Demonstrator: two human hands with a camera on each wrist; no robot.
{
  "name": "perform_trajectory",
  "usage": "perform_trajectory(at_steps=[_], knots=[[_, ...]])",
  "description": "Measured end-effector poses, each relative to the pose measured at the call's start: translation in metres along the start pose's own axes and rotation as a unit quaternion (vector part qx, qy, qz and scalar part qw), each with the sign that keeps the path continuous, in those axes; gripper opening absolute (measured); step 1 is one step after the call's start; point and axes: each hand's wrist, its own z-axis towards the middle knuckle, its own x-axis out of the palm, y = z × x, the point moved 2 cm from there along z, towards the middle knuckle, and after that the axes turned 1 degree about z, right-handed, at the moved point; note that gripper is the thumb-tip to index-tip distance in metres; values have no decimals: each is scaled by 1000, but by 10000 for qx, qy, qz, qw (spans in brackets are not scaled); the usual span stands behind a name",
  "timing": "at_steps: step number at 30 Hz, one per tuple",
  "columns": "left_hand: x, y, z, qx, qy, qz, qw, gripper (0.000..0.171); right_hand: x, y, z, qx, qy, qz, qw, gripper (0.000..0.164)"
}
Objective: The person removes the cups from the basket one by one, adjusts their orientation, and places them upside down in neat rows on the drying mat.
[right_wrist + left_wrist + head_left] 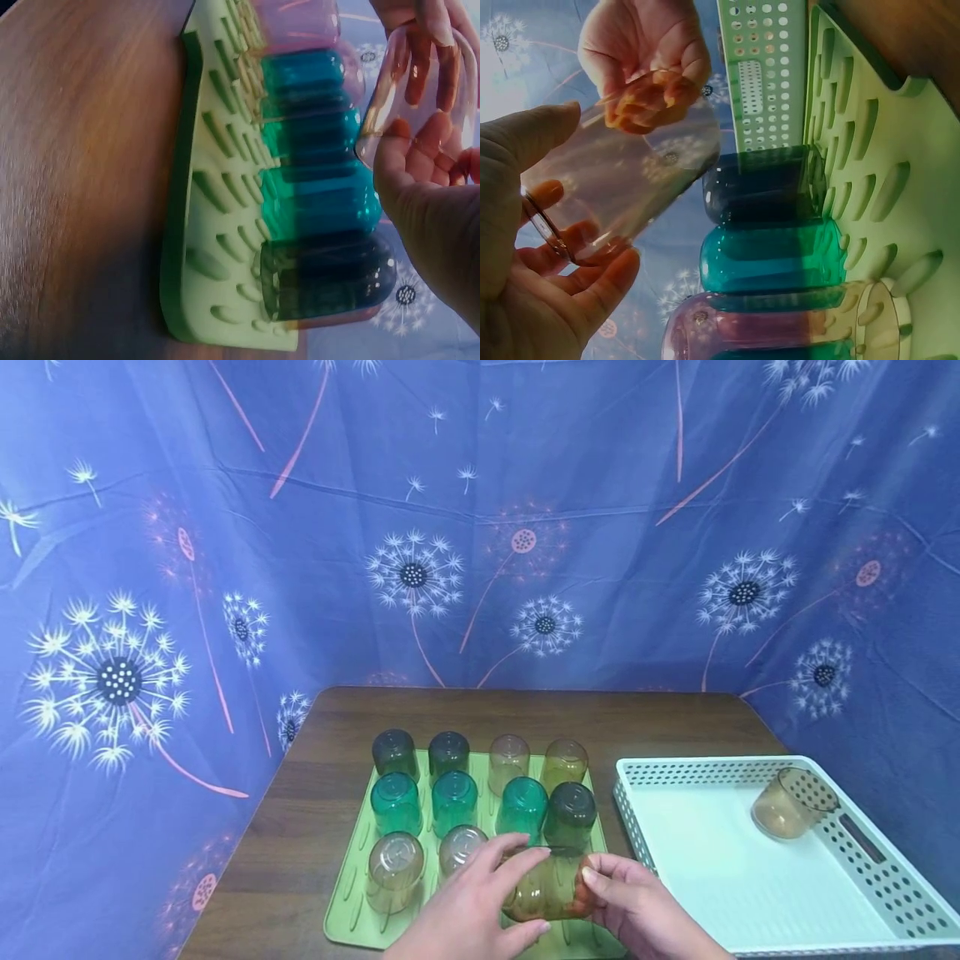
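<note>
Between both hands an amber glass [543, 889] lies on its side in the air, over the near right part of a green drying mat [347, 897]. My left hand [465, 906] holds its open end, thumb and fingers spread around the rim. At the other end, my right hand [633, 897] grips the glass near its base; some of its fingers show orange through the wall in the left wrist view. Close behind the held glass stand an upside-down dark grey glass [570, 814] and a green glass [522, 808].
More upturned glasses stand in rows on the mat, among them a green glass [397, 806], a dark glass [393, 753] and a clear brownish glass [395, 872]. To the right, a pale perforated basket [750, 893] holds one tilted amber glass [787, 810]. A patterned curtain surrounds the wooden table [270, 860].
</note>
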Motion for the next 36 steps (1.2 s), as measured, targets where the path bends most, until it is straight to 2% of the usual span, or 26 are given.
perform_trajectory(at_steps=[2, 4, 7, 9, 11, 13, 14, 15, 16, 17, 18, 20, 22, 23, 24, 27, 28, 30, 33, 36], knots=[[0, -1, 0, -40, -12, 14, 10000, 72, -3, 1, -1, 186, -208, -150, 9995, 30], [-2, -1, 1, -248, 93, -36, 9996, 70, -7, 3, -3, 368, -580, -399, 9968, 25], [-5, -1, 3, -625, 300, -97, 9975, 69, -15, 9, -8, 558, -1261, -802, 9872, 19], [-6, -1, 5, -758, 396, -41, 9963, 69, -21, 16, -13, 541, -1554, -1018, 9811, 18], [-5, 0, 7, -779, 473, 128, 9958, 70, -27, 24, -19, 435, -1704, -1196, 9771, 19], [-3, 0, 10, -637, 478, 460, 9958, 69, -32, 35, -23, 323, -1838, -1428, 9720, 20], [-2, 0, 11, -569, 513, 631, 9951, 69, -34, 41, -25, 281, -1939, -1672, 9663, 18], [0, 0, 13, -535, 577, 788, 9938, 69, -35, 48, -28, 276, -2117, -2031, 9556, 17], [3, 0, 15, -497, 647, 957, 9921, 68, -36, 55, -30, 311, -2388, -2562, 9361, 14], [5, 0, 17, -454, 715, 1121, 9901, 68, -36, 63, -32, 346, -2663, -3206, 9083, 14], [7, 0, 18, -374, 756, 1301, 9879, 68, -37, 71, -34, 396, -2906, -3890, 8733, 16], [12, -1, 21, -288, 873, 1557, 9835, 68, -40, 88, -39, 483, -3302, -5208, 7857, 24], [15, 0, 23, -139, 864, 1835, 9791, 67, -49, 107, -44, 494, -3530, -6202, 6988, 27], [17, 0, 23, -74, 846, 1949, 9771, 67, -57, 116, -46, 489, -3530, -6505, 6707, 29], [18, 0, 23, -11, 830, 2058, 9751, 65, -65, 125, -48, 566, -3501, -6710, 6511, 32], [22, 1, 21, 29, 833, 2267, 9704, 64, -98, 149, -56, 1021, -3300, -7098, 6139, 45], [23, 2, 20, 21, 835, 2311, 9693, 63, -110, 155, -58, 1249, -3232, -7171, 6047, 51], [24, 3, 19, 12, 821, 2393, 9675, 62, -134, 162, -64, 1597, -3183, -7212, 5942, 65], [26, 5, 18, 31, 759, 2424, 9672, 62, -165, 165, -73, 2000, -3299, -7153, 5827, 82], [26, 5, 18, 82, 724, 2383, 9685, 61, -189, 163, -80, 2387, -3406, -6938, 5880, 88]])
